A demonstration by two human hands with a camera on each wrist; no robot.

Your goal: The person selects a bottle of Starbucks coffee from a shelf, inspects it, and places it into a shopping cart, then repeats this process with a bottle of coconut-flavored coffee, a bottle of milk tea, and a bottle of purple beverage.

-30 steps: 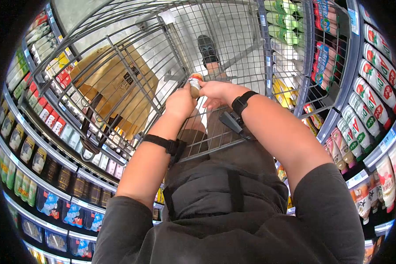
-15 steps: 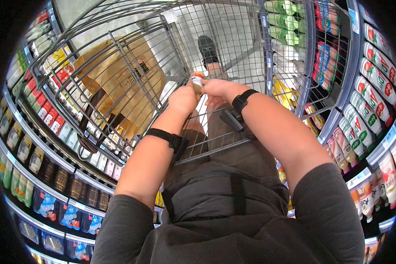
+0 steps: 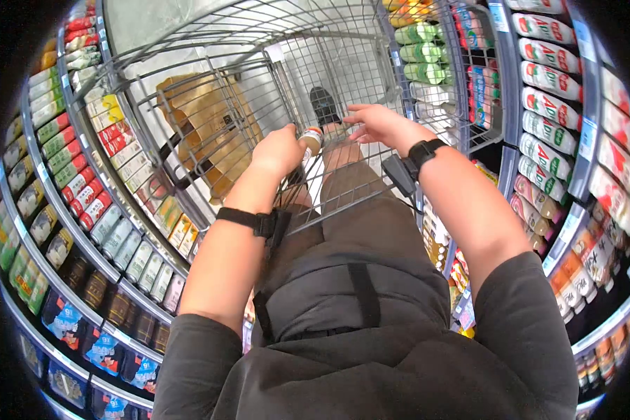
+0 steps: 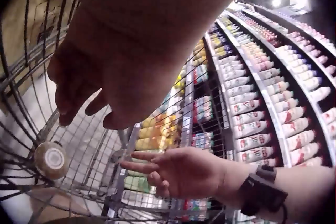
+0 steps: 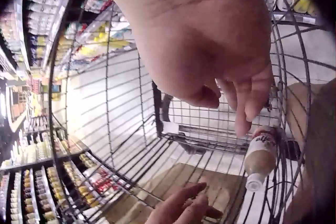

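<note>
A small bottle with tan contents and a red and white label is at the wire cart's near side. In the right wrist view the bottle shows its pale cap end, clear of both hands. My left hand is just left of it, fingers loosely bent; in the left wrist view the left hand's fingers hang above the bottle's round end. My right hand is held to the right of the bottle, fingers spread and holding nothing.
A brown paper bag sits at the left of the cart. Shelves of drink cans curve along the left, and shelves of white bottles along the right. A shoe shows through the wire mesh.
Both hands held the bottle earlier. They have let it go, and my right hand has moved off to the right with its fingers opened. The head view has shifted.
</note>
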